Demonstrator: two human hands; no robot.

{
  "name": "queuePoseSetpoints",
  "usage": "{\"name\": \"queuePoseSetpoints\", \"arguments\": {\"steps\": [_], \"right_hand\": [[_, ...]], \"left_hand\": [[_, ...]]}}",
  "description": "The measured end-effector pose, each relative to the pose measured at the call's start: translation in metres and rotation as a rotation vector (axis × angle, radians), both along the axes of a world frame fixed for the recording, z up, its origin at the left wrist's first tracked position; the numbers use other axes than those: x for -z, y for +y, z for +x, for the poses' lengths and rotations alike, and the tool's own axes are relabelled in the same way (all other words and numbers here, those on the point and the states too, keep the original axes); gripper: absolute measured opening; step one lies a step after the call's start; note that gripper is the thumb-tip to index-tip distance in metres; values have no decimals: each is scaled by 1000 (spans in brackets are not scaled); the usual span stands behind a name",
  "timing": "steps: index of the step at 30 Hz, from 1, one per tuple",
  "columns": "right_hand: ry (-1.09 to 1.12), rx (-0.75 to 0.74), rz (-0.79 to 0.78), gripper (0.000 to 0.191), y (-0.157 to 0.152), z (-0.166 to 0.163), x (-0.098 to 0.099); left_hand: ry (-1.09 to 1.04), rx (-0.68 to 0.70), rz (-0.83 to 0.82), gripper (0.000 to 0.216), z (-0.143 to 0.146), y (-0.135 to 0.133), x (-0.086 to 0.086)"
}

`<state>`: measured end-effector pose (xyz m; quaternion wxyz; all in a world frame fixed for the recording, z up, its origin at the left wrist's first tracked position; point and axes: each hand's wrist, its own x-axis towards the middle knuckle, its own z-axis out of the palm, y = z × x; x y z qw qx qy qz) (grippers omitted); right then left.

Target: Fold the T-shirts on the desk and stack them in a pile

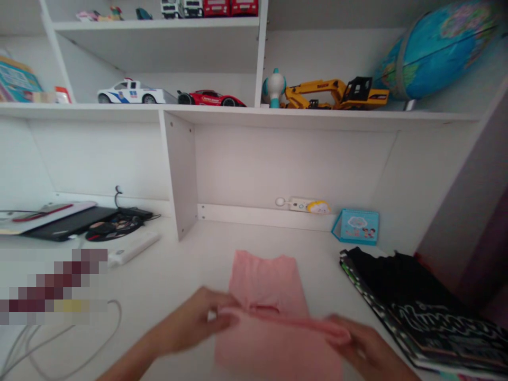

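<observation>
A pink garment (270, 275), partly folded, lies on the white desk in front of me. Its near part is lifted, and a folded edge runs across it between my hands. My left hand (204, 315) pinches the left end of that edge between thumb and fingers. At the right end, my right hand (353, 338) grips the same edge; its fingers are partly behind the cloth and a little blurred. A small dark-pink slit shows just beyond the raised edge. The garment's nearest part runs out of view at the bottom.
Folded dark clothes (416, 307) are stacked at the right, with a blue desk calendar (359, 226) behind. A power strip (301, 205) lies by the back wall. Cables (115, 338), a white box-like device (135, 247) and a black laptop (71, 222) occupy the left. Shelves above hold toys and a globe (436, 50).
</observation>
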<state>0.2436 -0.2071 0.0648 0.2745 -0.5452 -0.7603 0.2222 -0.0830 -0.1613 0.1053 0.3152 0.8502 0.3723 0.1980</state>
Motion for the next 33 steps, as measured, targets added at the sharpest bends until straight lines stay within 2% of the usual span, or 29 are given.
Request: {"name": "queuePoseSetpoints", "arguments": {"steps": [1,3,4,5,8,11,14,23,26,30,33], "right_hand": [[79,4,-26,37,27,-2,-6],[182,111,-38,29,81,-8,-11],[169,163,-41,23,105,-11,-9],[154,204,-48,20,124,-14,-3],[76,321,-42,13,160,-22,22],[8,425,4,12,170,-27,47],[-35,475,43,13,172,-28,58],[-136,558,95,23,178,-29,67],[-139,559,72,23,178,-26,71],[-81,519,34,14,178,-23,71],[-11,504,11,15,175,-23,68]], "left_hand": [[-39,-59,32,34,9,25,-12],[-77,-223,61,30,26,79,-14],[-52,-340,45,26,34,103,-6],[-39,-401,36,22,41,124,6],[-27,-476,12,12,51,161,51],[-58,-518,40,9,49,167,83],[-93,-562,107,12,47,164,95],[-35,-691,271,18,49,160,106],[6,-731,319,32,49,160,108],[25,-728,265,40,48,162,109],[-23,-716,205,45,45,163,108]]}}
